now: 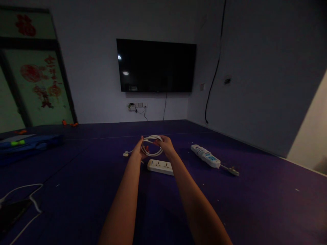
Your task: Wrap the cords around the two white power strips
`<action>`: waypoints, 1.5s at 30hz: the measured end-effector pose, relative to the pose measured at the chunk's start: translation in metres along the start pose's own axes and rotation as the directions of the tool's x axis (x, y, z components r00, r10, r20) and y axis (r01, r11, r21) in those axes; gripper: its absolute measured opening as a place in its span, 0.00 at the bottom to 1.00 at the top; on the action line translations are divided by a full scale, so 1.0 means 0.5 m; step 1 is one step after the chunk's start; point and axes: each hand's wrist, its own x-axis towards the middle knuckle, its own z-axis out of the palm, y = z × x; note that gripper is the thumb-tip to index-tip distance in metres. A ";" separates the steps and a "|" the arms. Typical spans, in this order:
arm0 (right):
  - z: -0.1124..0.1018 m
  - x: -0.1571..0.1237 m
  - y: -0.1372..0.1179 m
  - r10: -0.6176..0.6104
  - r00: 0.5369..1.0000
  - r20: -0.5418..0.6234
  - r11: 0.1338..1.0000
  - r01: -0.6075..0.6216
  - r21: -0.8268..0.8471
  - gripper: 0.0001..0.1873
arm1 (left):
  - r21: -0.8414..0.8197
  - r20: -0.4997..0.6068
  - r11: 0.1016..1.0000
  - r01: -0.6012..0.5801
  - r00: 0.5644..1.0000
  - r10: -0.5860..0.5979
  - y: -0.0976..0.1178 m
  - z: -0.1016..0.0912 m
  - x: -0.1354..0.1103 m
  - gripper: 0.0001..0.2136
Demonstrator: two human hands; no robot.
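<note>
Together, left grip (pixel 139 150) and right grip (pixel 167 145) hold coiled cable (pixel 152 155)

A large black television (pixel 156 64) hangs on the pale wall (pixel 89 68), and its screen shows small reflections of light. Below it there are wall sockets (pixel 140 105) with thin cables. On the right wall (pixel 260 68), a long black cable (pixel 211 86) hangs down. At the left stands a greenish door (pixel 15 88) with red decorations (pixel 32 73). Near it, small orange objects (pixel 74 124) lie on the purple floor (pixel 265 200). Closer are a blue cloth (pixel 38 145), bearing something yellow-green (pixel 17 143), and a dark flat object (pixel 14 214) beside a white cord (pixel 35 205).
</note>
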 end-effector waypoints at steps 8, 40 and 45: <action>0.008 0.010 -0.021 0.086 0.993 0.084 0.963 -0.104 0.247 0.02 | 0.570 -0.054 0.783 -0.250 0.939 0.339 0.051 -0.045 -0.033 0.19; 0.033 -0.056 -0.159 -0.147 0.974 0.174 0.647 0.228 -0.727 0.09 | 0.536 0.628 -0.279 -0.797 0.155 0.762 0.047 0.006 -0.072 0.19; 0.039 -0.079 -0.190 -0.180 0.979 0.100 0.519 0.181 -0.836 0.10 | 0.528 0.626 -0.253 -0.811 0.170 0.761 0.049 0.003 -0.065 0.18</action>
